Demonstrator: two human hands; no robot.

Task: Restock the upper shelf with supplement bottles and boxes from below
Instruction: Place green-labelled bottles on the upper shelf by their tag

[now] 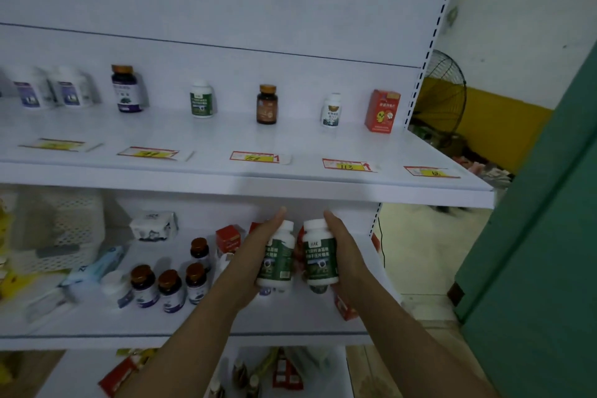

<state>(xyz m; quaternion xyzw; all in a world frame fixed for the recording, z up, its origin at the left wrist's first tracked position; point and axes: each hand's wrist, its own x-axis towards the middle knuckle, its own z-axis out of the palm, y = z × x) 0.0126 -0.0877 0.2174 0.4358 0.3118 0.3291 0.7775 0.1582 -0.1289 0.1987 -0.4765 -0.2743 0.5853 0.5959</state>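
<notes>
The left hand [258,247] grips the left green-labelled bottle [278,257] from its outer side, and the right hand [346,257] wraps round the right green-labelled bottle [319,252] the same way. Both white-capped bottles are upright and almost touching between the palms. Just above the thumbs runs the front edge of the upper shelf [290,142], where a matching bottle [202,99] stands up and to the left. Brown-capped bottles [169,287] cluster left of the left wrist on the lower shelf [290,317].
</notes>
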